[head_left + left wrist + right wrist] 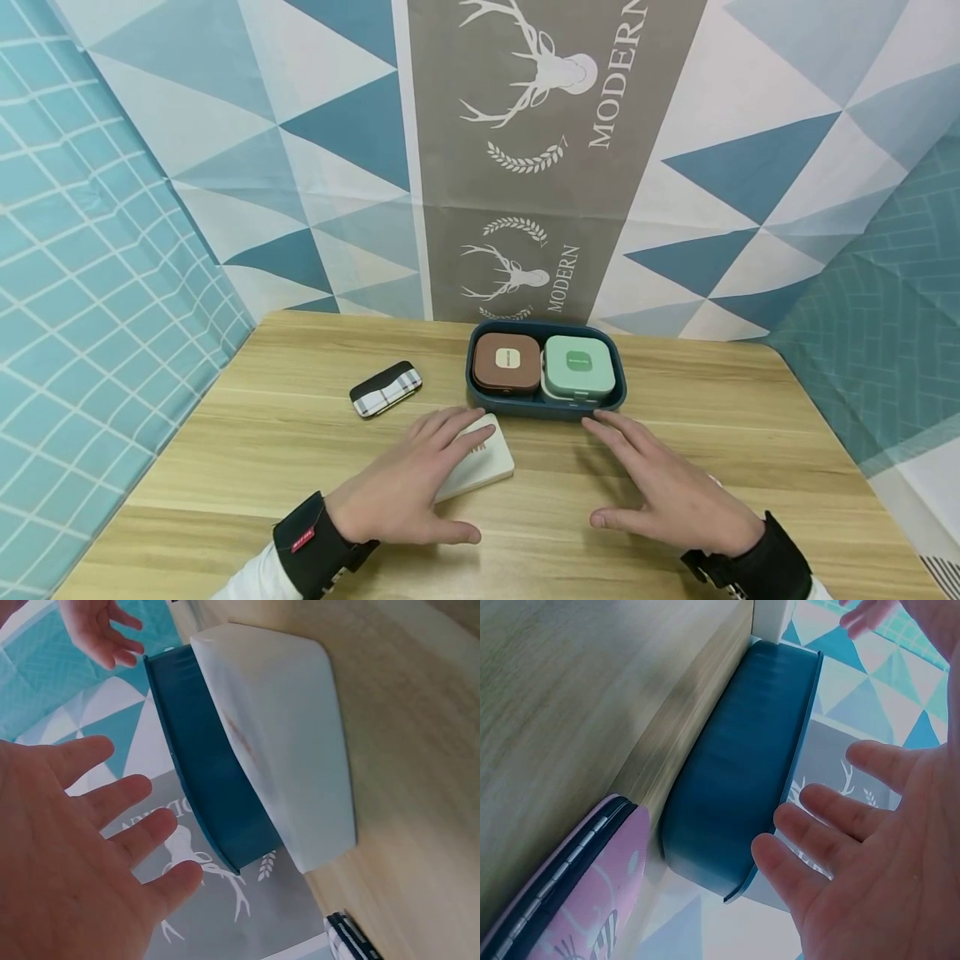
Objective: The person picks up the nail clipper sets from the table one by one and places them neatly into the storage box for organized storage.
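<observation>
My left hand (420, 479) hovers over a white box (483, 462) on the table, fingers spread and holding nothing. That box's left part is hidden under the hand; faint lettering shows on its top. My right hand (667, 492) is held over the table, fingers extended, its fingertips near the front right corner of a dark blue tray (498, 405). Inside the tray sit a brown square case (507, 362) and a mint green one (579, 367), side by side. A pink hinged case (592, 892) lies below the right hand, mostly hidden from the head view.
Left of the tray lies a small black case with a plaid front (386, 389). The wooden table (285, 358) ends at a patterned cloth wall (337, 167) close behind the tray. Blue checked cloth (90, 250) hangs along the left side.
</observation>
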`<state>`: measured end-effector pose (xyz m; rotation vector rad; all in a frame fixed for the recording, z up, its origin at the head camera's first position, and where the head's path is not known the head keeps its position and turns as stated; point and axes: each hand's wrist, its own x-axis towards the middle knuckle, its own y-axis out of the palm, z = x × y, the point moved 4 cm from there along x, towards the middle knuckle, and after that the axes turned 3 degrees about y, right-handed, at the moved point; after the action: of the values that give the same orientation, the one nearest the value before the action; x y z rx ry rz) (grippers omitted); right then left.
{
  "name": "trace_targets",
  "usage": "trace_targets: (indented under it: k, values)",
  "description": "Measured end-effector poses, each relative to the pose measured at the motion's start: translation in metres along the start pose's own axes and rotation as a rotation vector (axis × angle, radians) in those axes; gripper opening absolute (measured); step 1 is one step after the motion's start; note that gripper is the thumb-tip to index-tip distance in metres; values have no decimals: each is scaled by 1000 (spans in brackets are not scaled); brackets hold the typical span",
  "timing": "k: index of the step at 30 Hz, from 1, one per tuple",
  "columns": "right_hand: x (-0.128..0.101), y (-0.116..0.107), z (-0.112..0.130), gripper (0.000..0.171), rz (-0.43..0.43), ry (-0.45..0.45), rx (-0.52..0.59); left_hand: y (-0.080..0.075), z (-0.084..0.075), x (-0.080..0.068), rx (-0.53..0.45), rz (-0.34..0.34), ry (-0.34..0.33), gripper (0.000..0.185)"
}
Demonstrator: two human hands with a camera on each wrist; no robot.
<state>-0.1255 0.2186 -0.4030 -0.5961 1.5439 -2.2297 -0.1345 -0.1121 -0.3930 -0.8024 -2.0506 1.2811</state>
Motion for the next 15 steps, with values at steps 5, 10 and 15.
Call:
trace_targets:
  k: [5, 10, 15]
  values:
    - [0, 0, 0, 101, -3, -8, -6, 4, 2, -2, -13, 5, 2, 112]
    - [-1, -1, 1, 101, 0, -5, -5, 5, 3, -2, -21, 3, 10, 111]
    - [0, -1, 1, 101, 0, -9, -6, 5, 4, -2, -27, 5, 5, 110]
